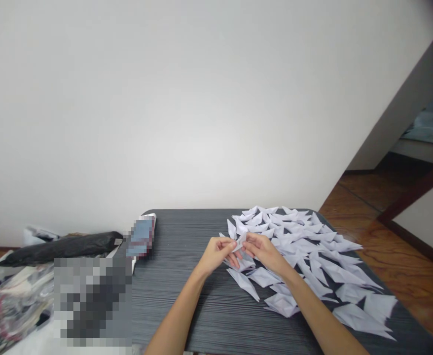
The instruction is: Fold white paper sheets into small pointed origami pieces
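Observation:
My left hand [216,252] and my right hand [264,250] meet above the dark table. Between their fingertips is a small folded white paper boat [240,241], pinched from both sides. My fingers cover part of it, so its full shape is hard to see. Many similar folded paper boats [298,245] lie spread over the right half of the table, some overlapping. One long pointed paper piece [243,283] lies just below my hands. My right forearm passes over several of the folded pieces.
The dark striped table [179,229] stands against a white wall [201,108]. At its left edge lies a pixelated phone-like object [141,237]. Further left, a black wrapped bundle [64,248] rests on cluttered bags [20,301]. Wooden floor [364,207] shows at right.

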The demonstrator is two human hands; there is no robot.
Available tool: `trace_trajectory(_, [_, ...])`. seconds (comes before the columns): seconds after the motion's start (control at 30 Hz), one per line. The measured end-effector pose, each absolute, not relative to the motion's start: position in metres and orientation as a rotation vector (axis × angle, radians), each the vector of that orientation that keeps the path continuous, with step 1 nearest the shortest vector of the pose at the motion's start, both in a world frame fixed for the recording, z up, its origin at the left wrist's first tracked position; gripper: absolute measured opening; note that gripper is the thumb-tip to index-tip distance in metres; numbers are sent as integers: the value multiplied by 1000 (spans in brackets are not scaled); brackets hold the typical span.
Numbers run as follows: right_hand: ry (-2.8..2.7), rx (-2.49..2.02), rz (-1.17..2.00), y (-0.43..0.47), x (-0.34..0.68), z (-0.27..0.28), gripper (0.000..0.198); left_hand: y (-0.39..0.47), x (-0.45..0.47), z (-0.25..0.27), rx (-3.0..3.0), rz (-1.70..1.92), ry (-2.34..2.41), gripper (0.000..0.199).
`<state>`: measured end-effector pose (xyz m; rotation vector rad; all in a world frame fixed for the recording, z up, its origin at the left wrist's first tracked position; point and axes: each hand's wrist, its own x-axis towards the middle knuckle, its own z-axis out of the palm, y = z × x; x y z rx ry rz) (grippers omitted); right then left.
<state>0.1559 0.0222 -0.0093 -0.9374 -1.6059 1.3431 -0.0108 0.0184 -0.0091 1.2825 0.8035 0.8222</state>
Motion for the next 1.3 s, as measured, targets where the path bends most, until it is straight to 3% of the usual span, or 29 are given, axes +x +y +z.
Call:
trace_trajectory(0.23, [-1522,-957,1297,24,156,-12,18,19,-7,-15,1165,970,858,36])
trace_trajectory(0.37, [-1355,-980,1274,25,152,-14,24,17,-4,-15,1274,1006,879,32])
trace_trajectory(0.73, [-1558,-1074,986,13,139,-15,24,12,-2,-19,2215,1428,1018,16])
trace_trajectory(1.07, [-1839,-1243,581,4,138,-20,24,9,3,-25,2296,1415,1149,16])
trace_trajectory(1.3, [-1832,-1273,451,3,133,-17,24,6,5,-33,2302,1284,1299,33])
